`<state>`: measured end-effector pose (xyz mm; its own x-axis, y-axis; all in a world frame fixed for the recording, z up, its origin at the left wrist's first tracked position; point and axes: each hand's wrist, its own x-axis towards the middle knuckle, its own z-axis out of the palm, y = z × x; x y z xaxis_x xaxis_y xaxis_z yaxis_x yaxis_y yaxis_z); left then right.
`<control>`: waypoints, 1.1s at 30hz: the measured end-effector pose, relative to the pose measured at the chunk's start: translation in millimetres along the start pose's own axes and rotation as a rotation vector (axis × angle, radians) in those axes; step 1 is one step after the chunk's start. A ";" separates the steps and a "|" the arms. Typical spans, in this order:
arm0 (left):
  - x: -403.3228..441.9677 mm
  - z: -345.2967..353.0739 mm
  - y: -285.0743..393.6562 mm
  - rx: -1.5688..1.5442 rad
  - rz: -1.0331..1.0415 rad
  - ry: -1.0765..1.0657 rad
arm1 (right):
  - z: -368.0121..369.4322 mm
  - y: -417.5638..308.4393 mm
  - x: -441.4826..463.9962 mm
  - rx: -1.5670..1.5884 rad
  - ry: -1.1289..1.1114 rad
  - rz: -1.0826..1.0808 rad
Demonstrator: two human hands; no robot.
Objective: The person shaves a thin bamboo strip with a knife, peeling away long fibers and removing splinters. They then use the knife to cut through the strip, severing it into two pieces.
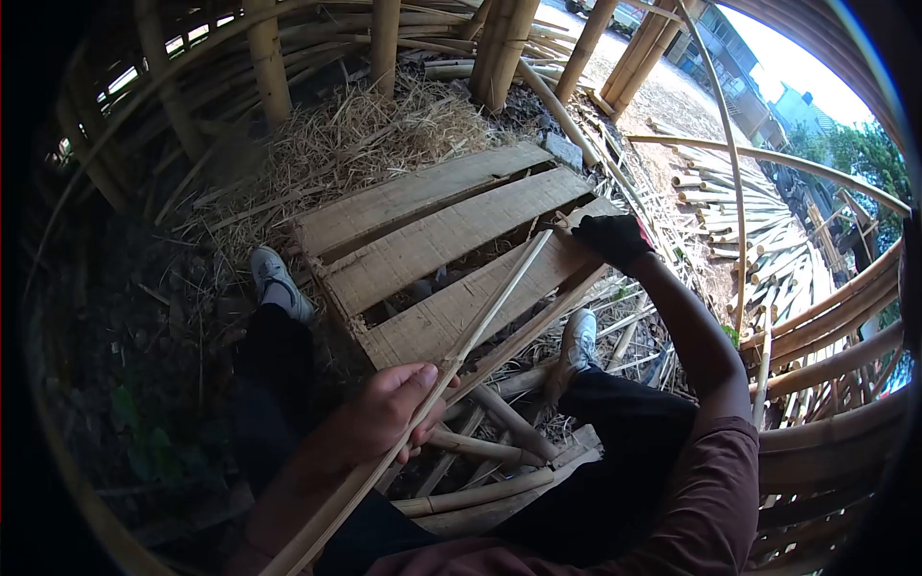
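Note:
A long pale bamboo strip [490, 312] passes through my left hand [403, 408], whose bare fingers and thumb are wrapped around it. The strip slants from the bottom of the view up over a slatted wooden platform [442, 240], its far end close to the right hand. My right hand [613, 240], in a dark glove with some red on it, is closed at the platform's right end; what its fingers hold is hidden. A second long edge of wood or bamboo [538, 326] runs below the strip, from near my left hand toward the right one.
Bamboo shavings [384, 134] are heaped behind the platform. Upright bamboo posts [499, 53] stand at the back. Several cut bamboo poles [740, 211] lie outside on the right. Thick bamboo pieces [480, 451] lie between my feet, and curved bamboo rails [826, 370] rise at the right.

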<state>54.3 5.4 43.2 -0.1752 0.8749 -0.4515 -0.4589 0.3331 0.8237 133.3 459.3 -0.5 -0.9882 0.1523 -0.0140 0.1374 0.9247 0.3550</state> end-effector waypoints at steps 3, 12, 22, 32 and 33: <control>-0.4 3.1 2.7 -0.084 -0.019 0.026 | -3.6 -3.9 0.7 -0.063 0.059 -0.017; 2.8 1.3 2.5 -0.369 -0.042 -0.038 | -53.9 -26.1 3.9 0.083 0.192 0.410; 3.7 3.3 2.4 -0.436 -0.057 -0.025 | -61.6 -58.8 -13.7 0.188 0.180 0.230; 12.8 -0.8 -9.8 -0.650 -0.078 -0.061 | -122.6 -191.2 -48.7 0.611 0.217 -0.260; 12.2 -1.6 -11.0 -0.675 -0.076 -0.064 | -125.6 -189.4 -48.0 0.561 0.209 -0.296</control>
<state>55.9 11.8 28.1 -0.0792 0.8837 -0.4612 -0.9144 0.1199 0.3867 146.3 233.0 50.3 -0.9740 -0.1548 0.1652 -0.1837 0.9669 -0.1773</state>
